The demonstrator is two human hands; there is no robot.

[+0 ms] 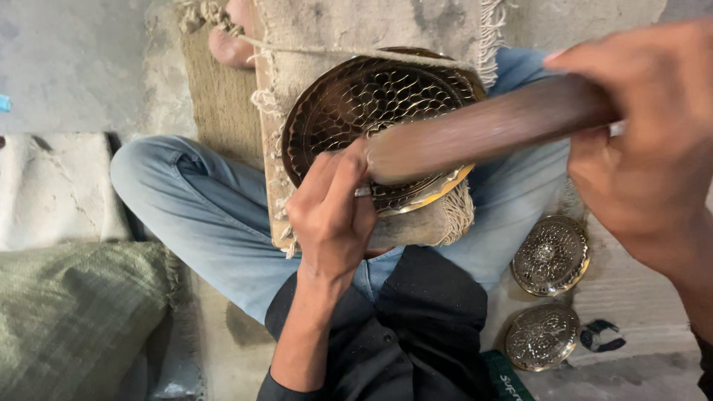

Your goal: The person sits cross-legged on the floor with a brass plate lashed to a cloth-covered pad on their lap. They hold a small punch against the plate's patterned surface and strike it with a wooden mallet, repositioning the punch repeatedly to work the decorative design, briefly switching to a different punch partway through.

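- Nearest the camera, the right hand (653, 148) is clenched shut around one end of a wooden mallet handle (490, 130), which blurs across the picture toward the middle.
- Lower down, the left hand (334, 212) pinches a thin metal punch (362, 191) between thumb and fingers, its grip closed tight and its tip pressed against the brass plate (356, 111).
- That plate lies on a fringed woven mat (416, 30) over a board resting on the person's lap, near the mat's lower right edge; part of its rim is hidden by the handle.
- By judgement, the plate is stiff, thin sheet metal, fairly light, with a scale-like hammered pattern; it could dent or slide if unsupported, so the rim seems the safest place to take hold.
- The punch looks small, hard and slippery, best held low near the tip.
- Two smaller embossed round plates (549, 256) (542, 338) lie on the floor to the person's right, one just below the other.
- The floor (67, 67) is rough grey concrete; a green sack (74, 312) and a pale cloth bundle (52, 186) sit to the left.
- The person sits cross-legged in blue jeans (208, 215), a bare foot (230, 37) showing at the top.
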